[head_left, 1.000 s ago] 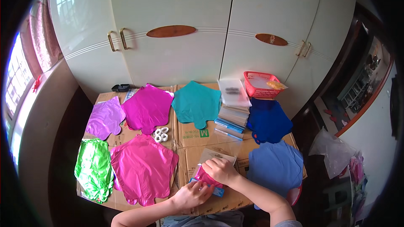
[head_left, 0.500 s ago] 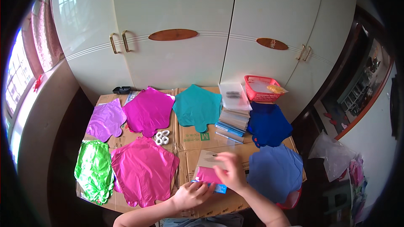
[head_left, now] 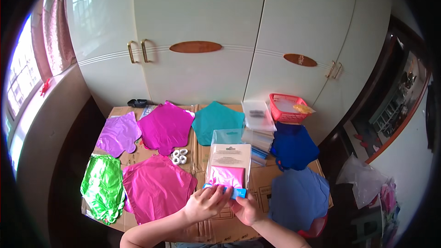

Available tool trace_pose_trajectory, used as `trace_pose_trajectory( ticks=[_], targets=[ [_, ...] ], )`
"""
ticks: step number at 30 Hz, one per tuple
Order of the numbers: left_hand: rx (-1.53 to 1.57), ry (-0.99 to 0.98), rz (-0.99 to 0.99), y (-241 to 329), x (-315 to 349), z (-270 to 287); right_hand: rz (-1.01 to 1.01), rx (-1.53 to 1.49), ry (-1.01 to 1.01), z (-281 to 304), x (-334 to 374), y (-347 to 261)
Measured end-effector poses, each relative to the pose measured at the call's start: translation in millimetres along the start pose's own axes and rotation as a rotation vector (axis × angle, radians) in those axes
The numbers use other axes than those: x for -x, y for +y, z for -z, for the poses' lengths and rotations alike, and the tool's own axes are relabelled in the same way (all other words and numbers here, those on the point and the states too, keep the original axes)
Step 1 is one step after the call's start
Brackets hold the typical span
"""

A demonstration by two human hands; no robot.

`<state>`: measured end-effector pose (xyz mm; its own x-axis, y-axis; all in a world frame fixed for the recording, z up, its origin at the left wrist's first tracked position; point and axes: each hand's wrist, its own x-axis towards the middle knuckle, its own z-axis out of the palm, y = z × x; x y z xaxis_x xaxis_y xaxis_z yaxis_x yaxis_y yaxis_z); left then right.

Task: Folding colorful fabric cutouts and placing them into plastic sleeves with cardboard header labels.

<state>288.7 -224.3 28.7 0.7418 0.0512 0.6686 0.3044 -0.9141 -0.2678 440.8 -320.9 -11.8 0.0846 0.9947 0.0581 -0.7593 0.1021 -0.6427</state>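
Note:
Over the near middle of the table, a clear plastic sleeve (head_left: pixel 248 165) holds a printed beige card (head_left: pixel 227 155) and a folded pink foil balloon (head_left: pixel 228 175). A blue strip (head_left: pixel 239 194) runs along its near edge. My left hand (head_left: pixel 206 203) is closed on that near edge, fingers lying over the blue strip. With thumb and fingers, my right hand (head_left: pixel 245 210) pinches the lower right corner; part of its grip is hidden behind the package. Left of my hands lies a flat pink foil balloon (head_left: pixel 158 186). To the right is a pale blue foil pile (head_left: pixel 298 200).
Purple (head_left: pixel 118 133), magenta (head_left: pixel 165 128), teal (head_left: pixel 217 121), green (head_left: pixel 102 186) and dark blue (head_left: pixel 295 147) foil balloons cover the cardboard tabletop. White ribbon rolls (head_left: pixel 179 156) sit mid-table. Stacked cards (head_left: pixel 257 140), clear sleeves (head_left: pixel 258 121) and a red basket (head_left: pixel 288 115) stand at the back right.
The package has been raised, and its clear sleeve top now stands up over the card stack. My right hand has moved from above the card down to the lower right corner.

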Motion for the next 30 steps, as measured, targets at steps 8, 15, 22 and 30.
trace_pose_trajectory(
  ticks=[8, 15, 22, 30],
  targets=[
    [-0.113, 0.051, 0.071, -42.3, -36.3, -10.6, 0.107, 0.317, -0.008, -9.3, -76.6, -36.8],
    [0.133, 0.310, 0.346, -86.8, -49.3, -1.2, 0.303, 0.340, -0.098, -23.8, -132.1, -52.6],
    [1.725, 0.136, 0.955, -115.1, -32.9, 4.3, 0.315, 0.265, -0.266, -43.2, -131.9, -55.7],
    [1.803, 0.356, 1.057, -110.5, -26.5, -5.9, 0.207, 0.319, -0.285, -31.7, -140.5, -56.4]
  ],
)
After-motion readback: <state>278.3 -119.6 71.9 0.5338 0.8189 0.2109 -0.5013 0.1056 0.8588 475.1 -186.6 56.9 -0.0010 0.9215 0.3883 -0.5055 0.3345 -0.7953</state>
